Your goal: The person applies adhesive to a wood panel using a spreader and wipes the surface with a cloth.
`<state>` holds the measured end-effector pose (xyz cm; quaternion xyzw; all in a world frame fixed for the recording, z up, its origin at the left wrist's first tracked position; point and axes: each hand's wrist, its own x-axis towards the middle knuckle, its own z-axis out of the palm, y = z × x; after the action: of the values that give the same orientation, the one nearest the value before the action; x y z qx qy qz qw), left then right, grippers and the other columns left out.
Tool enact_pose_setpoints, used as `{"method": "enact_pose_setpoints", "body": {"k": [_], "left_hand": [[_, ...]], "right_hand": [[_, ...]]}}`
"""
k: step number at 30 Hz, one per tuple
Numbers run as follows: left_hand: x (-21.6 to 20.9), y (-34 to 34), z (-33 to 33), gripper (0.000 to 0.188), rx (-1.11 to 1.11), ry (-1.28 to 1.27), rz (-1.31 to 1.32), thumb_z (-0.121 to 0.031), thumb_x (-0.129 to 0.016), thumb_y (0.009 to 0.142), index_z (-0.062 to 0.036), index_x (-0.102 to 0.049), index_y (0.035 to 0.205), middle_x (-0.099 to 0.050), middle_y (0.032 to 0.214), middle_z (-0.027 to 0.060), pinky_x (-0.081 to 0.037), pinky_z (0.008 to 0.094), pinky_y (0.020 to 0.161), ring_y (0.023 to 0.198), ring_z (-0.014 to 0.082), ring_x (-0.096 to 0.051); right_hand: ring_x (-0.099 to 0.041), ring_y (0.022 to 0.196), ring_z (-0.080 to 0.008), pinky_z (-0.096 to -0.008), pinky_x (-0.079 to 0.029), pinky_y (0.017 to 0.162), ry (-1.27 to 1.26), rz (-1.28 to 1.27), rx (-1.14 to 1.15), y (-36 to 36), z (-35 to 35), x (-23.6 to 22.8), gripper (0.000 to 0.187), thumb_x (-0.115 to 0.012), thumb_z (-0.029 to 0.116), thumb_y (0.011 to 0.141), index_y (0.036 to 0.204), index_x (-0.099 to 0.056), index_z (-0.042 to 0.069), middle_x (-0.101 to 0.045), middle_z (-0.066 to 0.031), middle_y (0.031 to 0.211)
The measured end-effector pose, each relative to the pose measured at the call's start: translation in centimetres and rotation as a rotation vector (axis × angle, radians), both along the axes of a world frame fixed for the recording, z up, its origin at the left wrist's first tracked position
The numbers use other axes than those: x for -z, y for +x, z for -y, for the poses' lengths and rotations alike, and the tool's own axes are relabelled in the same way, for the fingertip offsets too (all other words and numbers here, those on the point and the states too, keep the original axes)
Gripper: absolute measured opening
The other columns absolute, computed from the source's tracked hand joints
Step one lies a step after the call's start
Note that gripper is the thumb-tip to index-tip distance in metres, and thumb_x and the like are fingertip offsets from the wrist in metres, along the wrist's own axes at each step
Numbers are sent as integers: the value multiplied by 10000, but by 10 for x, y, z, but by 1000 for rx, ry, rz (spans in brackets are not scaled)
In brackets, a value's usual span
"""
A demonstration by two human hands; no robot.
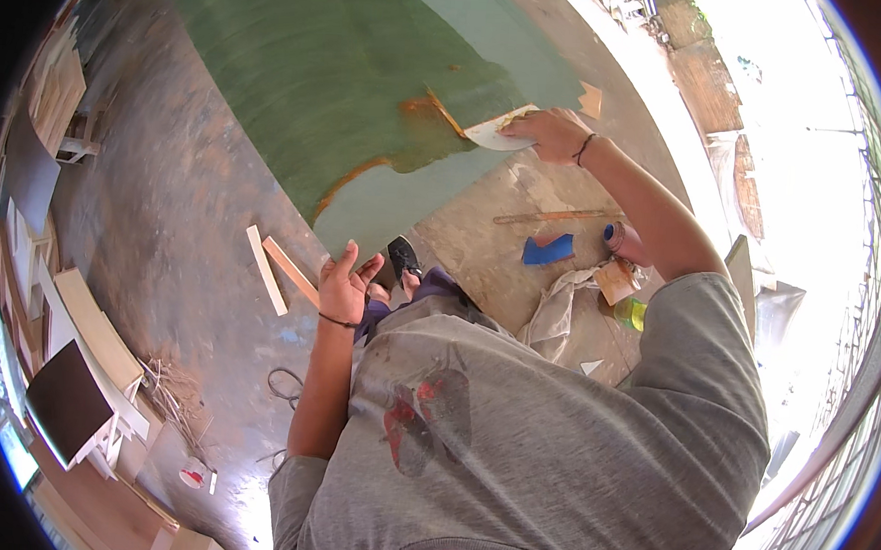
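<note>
Now right hand (553, 132) presses scraper (496, 134) — green board (332, 70).

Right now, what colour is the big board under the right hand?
Green, with orange-brown streaks, in the head view: board, right hand.

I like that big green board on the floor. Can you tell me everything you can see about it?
The green board is a large flat sheet, probably wood, lying on the brown concrete floor. Most of it is dark, streaky green; a lighter grey-green band runs along its near edge and far corner. Orange-brown smears edge the dark part. The right hand presses a pale scraper-like card against its right edge. The left hand hangs open just off its near corner, not touching.
</note>
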<state>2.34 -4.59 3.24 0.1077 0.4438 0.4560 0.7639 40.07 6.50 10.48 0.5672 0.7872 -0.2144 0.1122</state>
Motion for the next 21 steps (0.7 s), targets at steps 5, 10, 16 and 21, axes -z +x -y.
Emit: {"method": "enact_pose_setpoints", "body": {"k": [5,10,16,21], "left_hand": [[-1,2,-3,254,12,19,2,-164,-581,852,-10,-528,1047,-605,961,95,-520,333,734,777,216,-606],[-3,0,0,256,6,0,23,-168,-580,855,-15,-522,1052,-605,952,98,-520,331,742,778,209,-603],[-10,-2,1,268,20,16,19,-196,-584,858,-17,-523,1048,-609,935,91,-516,325,753,778,198,-603],[-7,-3,1,247,10,2,23,-200,-573,864,-19,-538,1028,-612,930,88,-508,329,761,781,192,-604]], "right_hand": [[-577,951,-284,-378,-453,808,-22,1,6,10,23,-12,519,-464,-4,699,1144,-580,235,-611,-94,1050],[-583,895,-293,-383,-455,780,-84,59,-103,11,32,-62,490,-432,3,717,1145,-577,192,-624,-108,975],[-606,792,-308,-394,-488,692,161,-46,-32,6,-39,-80,490,-413,8,728,1176,-542,160,-625,-147,889],[-602,809,-338,-425,-479,699,236,147,-114,-43,-55,2,465,-463,71,730,1173,-535,195,-622,-143,881]]}}
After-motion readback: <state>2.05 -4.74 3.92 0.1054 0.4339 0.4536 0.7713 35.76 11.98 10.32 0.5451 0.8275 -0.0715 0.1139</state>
